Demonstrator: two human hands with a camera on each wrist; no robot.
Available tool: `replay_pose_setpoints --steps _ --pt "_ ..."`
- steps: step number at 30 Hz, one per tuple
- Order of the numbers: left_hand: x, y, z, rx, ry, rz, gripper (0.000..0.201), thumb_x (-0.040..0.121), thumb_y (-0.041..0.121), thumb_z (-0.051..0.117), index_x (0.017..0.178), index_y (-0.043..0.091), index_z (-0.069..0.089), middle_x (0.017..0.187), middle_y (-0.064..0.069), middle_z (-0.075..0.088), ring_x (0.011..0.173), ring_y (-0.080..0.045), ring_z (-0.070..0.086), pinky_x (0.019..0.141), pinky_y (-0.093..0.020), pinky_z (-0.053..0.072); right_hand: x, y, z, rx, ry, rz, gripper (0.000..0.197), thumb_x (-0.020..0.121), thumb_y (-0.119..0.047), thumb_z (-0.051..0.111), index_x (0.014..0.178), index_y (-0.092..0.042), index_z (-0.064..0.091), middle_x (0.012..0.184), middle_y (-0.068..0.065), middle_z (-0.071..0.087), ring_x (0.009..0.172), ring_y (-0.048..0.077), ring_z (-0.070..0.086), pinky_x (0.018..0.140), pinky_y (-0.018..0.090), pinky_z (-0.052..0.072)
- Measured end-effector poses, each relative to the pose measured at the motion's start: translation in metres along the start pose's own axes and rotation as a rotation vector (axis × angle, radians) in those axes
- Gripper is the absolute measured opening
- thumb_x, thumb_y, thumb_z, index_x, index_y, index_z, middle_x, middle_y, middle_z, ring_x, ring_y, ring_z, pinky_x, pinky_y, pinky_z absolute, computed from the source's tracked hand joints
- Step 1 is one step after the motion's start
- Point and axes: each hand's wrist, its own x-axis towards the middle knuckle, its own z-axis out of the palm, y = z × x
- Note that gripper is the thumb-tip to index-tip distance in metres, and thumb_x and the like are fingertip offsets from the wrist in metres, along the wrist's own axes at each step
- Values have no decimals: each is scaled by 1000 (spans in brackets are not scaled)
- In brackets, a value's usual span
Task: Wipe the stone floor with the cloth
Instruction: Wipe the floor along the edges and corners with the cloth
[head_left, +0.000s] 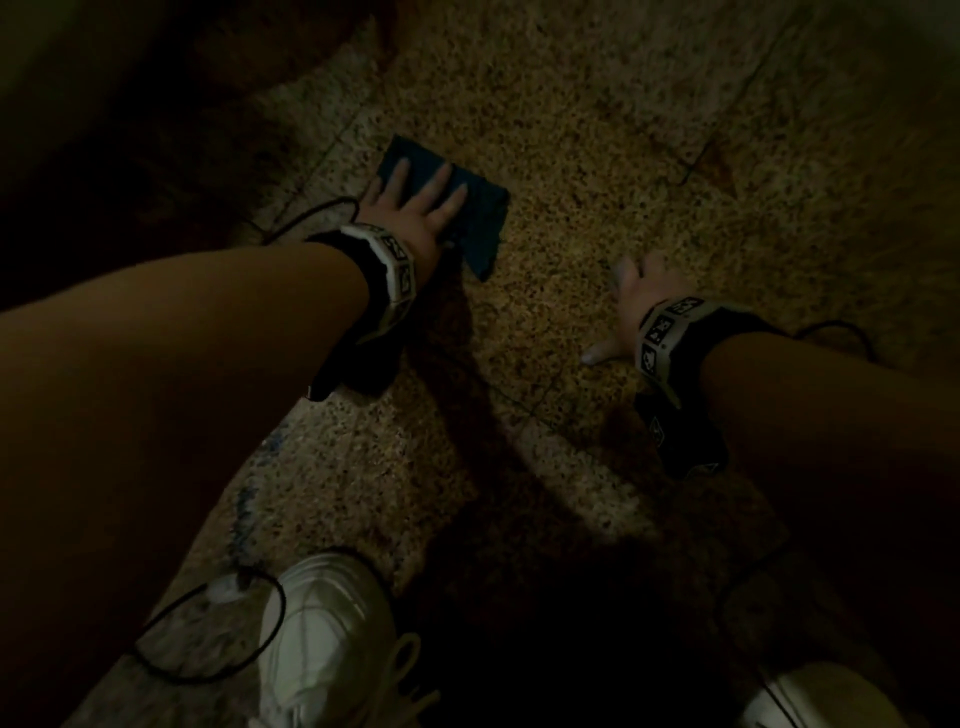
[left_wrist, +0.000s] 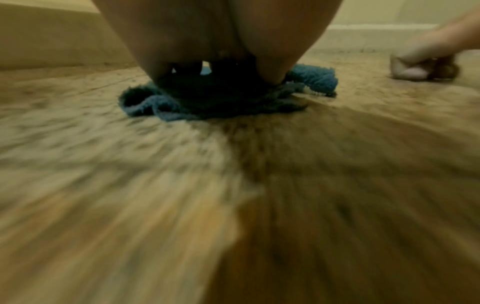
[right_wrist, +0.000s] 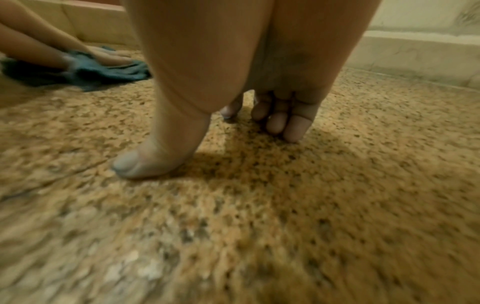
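Note:
A dark teal cloth (head_left: 480, 218) lies flat on the speckled stone floor (head_left: 571, 171). My left hand (head_left: 415, 202) presses down on it with straight, spread fingers. In the left wrist view the cloth (left_wrist: 311, 80) bunches under the palm. In the right wrist view the cloth (right_wrist: 103, 76) shows at the far left under the left hand (right_wrist: 109, 57). My right hand (head_left: 628, 301) is braced on the bare floor to the right of the cloth, propped on its fingertips (right_wrist: 291, 131) and thumb (right_wrist: 140, 162), holding nothing.
My two white shoes (head_left: 322, 639) (head_left: 810, 696) stand at the bottom of the head view. Black cables (head_left: 208, 649) trail from the wrist bands. A low pale wall base (right_wrist: 415, 55) runs along the far edge of the floor. A dark area fills the upper left.

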Motion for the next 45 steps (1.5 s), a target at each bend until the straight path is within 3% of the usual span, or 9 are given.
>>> replay_pose_setpoints --steps 11,17,22,25,30,35,38,42,45 --pt "-63 -37 53 56 -125 -68 66 103 29 27 144 39 -25 150 13 -34 143 -26 -23 117 -42 -1 -10 -16 -9 -104 52 -58 100 71 -65 67 143 -10 24 143 17 29 129 35 37 102 47 41" --pt "-64 -38 53 65 -106 -62 60 103 36 20 143 40 -25 151 13 -33 143 -26 -23 117 -42 1 -8 -61 -35 -24 49 -182 89 67 -66 71 129 -11 40 129 13 44 116 32 48 95 42 47" --pt "-55 -44 49 56 -70 -67 56 102 45 14 142 42 -25 150 16 -33 143 -23 -23 117 -41 7 -6 -69 -23 -111 102 -221 97 71 -65 68 140 -9 30 143 14 28 131 31 31 107 38 31" --pt "-39 -47 33 17 -32 -96 58 102 42 17 144 41 -23 152 15 -30 144 -24 -21 115 -44 14 -2 -71 -22 -92 63 -197 102 67 -64 72 141 -10 26 146 14 23 134 32 28 109 41 30" --pt "-7 -51 8 -66 17 -108 62 104 33 28 146 40 -17 154 12 -26 144 -27 -19 117 -44 1 2 -79 -29 -169 15 -180 107 64 -67 72 139 -7 25 141 16 28 130 33 32 106 43 33" --pt "2 -50 3 -127 45 -105 60 104 36 25 147 39 -16 155 11 -25 144 -28 -19 118 -44 -2 2 -82 -34 -201 -24 -156 108 63 -71 69 138 -7 24 141 15 29 130 31 32 104 40 34" --pt "-2 -50 2 -133 34 -108 58 104 39 23 148 38 -15 155 10 -26 144 -28 -18 117 -44 -1 -2 -77 -34 -205 1 -156 114 63 -70 71 145 -16 15 148 13 19 136 32 24 108 43 31" --pt "-8 -49 6 -157 26 -116 57 103 43 20 149 36 -14 155 9 -25 144 -28 -18 118 -44 -2 -13 -73 -35 -213 83 -178 132 63 -70 71 146 -32 -24 157 6 -16 145 32 -3 115 51 12" --pt "-15 -49 18 -165 54 -107 57 103 41 20 149 36 -14 156 8 -24 144 -29 -18 118 -44 -3 -10 -76 -38 -156 -17 -154 132 64 -66 73 145 -35 -26 155 2 -29 145 32 -13 115 56 12"
